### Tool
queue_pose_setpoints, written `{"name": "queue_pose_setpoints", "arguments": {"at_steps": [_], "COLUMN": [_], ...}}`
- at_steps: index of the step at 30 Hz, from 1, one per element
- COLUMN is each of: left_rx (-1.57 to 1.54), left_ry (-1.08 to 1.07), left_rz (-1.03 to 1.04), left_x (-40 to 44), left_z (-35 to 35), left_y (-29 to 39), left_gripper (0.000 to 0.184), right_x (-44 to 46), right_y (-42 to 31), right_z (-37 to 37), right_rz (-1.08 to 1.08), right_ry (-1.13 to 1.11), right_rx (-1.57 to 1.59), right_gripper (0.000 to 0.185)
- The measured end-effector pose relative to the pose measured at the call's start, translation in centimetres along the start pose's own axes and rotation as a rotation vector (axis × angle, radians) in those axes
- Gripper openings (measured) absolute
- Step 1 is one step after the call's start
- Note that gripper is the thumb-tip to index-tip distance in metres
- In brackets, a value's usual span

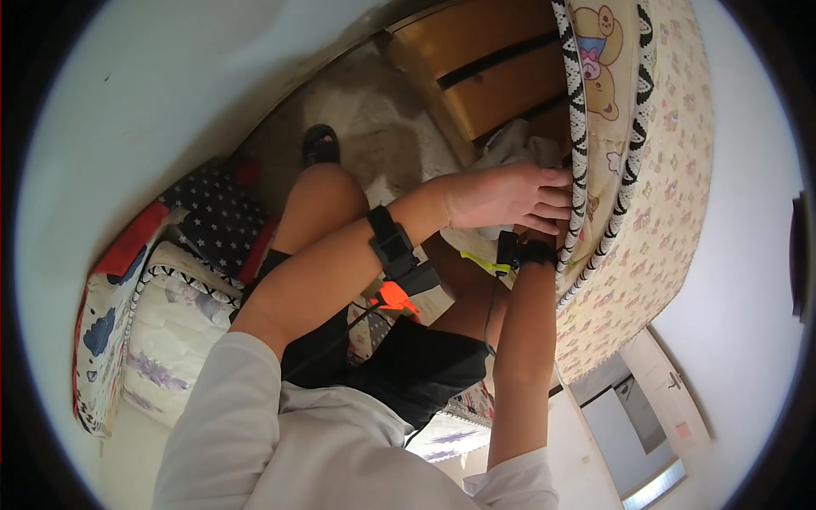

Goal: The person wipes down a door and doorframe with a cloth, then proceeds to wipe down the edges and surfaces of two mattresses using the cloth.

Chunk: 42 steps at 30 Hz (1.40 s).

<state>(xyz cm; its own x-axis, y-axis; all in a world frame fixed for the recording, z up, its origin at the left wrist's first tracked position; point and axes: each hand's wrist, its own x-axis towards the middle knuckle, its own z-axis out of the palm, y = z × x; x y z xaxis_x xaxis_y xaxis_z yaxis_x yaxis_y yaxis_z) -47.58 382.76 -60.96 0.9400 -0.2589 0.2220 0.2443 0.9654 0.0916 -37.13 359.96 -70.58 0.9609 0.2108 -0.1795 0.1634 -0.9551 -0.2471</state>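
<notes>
Your left hand (pixel 510 197) reaches across in front of you, its back showing and its fingers extended and slightly spread rather than curled into a fist. Their tips meet the black-and-white braided edging of the teddy-bear-print mattress (pixel 659 183), though you can't tell from this view whether they press on it or only rest there. Your right hand (pixel 541 235) is mostly hidden behind the left fingers and beside the same edging (only a little skin shows above the wrist strap), so the state of its fingers can't be told.

The mattress fills the right side of the view, its patterned side panel curving down past your right forearm. A brown bear figure shows on the fabric between the two braided edges. Next to the mattress you have wooden slats (pixel 489 53) with dark gaps between them, and a crumpled grey cloth (pixel 512 144) lies by the slats, just beyond your left hand.

Each of your wrists carries a black strap with a small device; a thin black cable (pixel 490 310) runs down from the right one. A neon-yellow item (pixel 484 263) shows just below your left hand, and a bright orange item (pixel 395 297) beside your left forearm (both too partly seen to name). Over on the left lie a star-patterned dark cloth (pixel 212 204) with red trim and a pale quilted pad (pixel 170 340) with purple flowers.
</notes>
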Motion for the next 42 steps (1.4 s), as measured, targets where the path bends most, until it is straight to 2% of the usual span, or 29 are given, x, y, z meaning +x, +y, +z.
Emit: {"name": "queue_pose_setpoints", "arguments": {"at_steps": [15, 18, 19, 22, 25, 28, 29, 31, 33, 35, 37, 39, 41, 42], "left_rx": [0.019, -0.01, -0.072, 0.033, 0.116, 0.185, 0.254, 0.39, 0.58, 0.589, 0.582, 0.561, 0.408, 0.33], "left_ry": [0.016, -0.053, -0.017, 0.063, 0.281, 0.516, 0.579, 0.702, 0.804, 0.932, 1.045, 1.136, 1.16, 1.166], "left_rz": [0.008, 0.035, 0.058, 0.061, 0.044, 0.054, 0.074, 0.117, 0.092, 0.077, 0.059, 0.05, 0.175, 0.236], "left_x": [-0.2, -0.5, -0.8, -2.1, -3.0, -3.1, -3.3, -3.6, -3.9, -4.5, -5.1, -5.4, -5.3, -5.1], "left_z": [-0.5, -2.6, -3.9, -3.6, -2.9, -2.1, -2.1, -2.4, -2.6, -4.0, -4.9, -5.5, -6.7, -7.1], "left_y": [0.1, -0.5, -1.1, 0.4, 1.8, 2.6, 2.6, 2.3, 2.1, 1.7, 0.9, 0.4, -1.1, -1.5], "left_gripper": [0.068, 0.064, 0.064, 0.056, 0.046, 0.039, 0.039, 0.04, 0.041, 0.042, 0.043, 0.044, 0.05, 0.053], "right_x": [-2.3, -4.5, -5.1, -6.9, -9.4, -12.3, -13.1, -14.4, -15.9, -16.6, -15.9, -14.5, -11.8, -10.8], "right_y": [-0.7, -2.5, -3.5, -6.9, -10.2, -9.4, -9.0, -8.9, -7.7, -6.0, -2.7, -1.1, -0.5, 1.4], "right_z": [-1.1, -0.4, 0.0, 0.8, -2.2, -3.8, -5.5, -9.5, -12.4, -14.5, -14.9, -13.8, -12.7, -9.5], "right_rz": [0.01, -0.039, -0.063, -0.099, 0.092, -0.026, 0.079, 0.081, 0.053, -0.014, 0.139, 0.227, 0.26, 0.198], "right_ry": [-0.112, -0.192, -0.231, -0.415, -0.621, -0.34, -0.41, -0.399, -0.278, -0.051, 0.059, 0.114, 0.113, 0.132], "right_rx": [-0.081, -0.095, -0.09, 0.019, 0.422, 0.675, 0.735, 0.826, 0.856, 0.817, 0.728, 0.695, 0.721, 0.7], "right_gripper": [0.062, 0.063, 0.063, 0.064, 0.071, 0.079, 0.08, 0.079, 0.076, 0.073, 0.071, 0.069, 0.067, 0.066]}}
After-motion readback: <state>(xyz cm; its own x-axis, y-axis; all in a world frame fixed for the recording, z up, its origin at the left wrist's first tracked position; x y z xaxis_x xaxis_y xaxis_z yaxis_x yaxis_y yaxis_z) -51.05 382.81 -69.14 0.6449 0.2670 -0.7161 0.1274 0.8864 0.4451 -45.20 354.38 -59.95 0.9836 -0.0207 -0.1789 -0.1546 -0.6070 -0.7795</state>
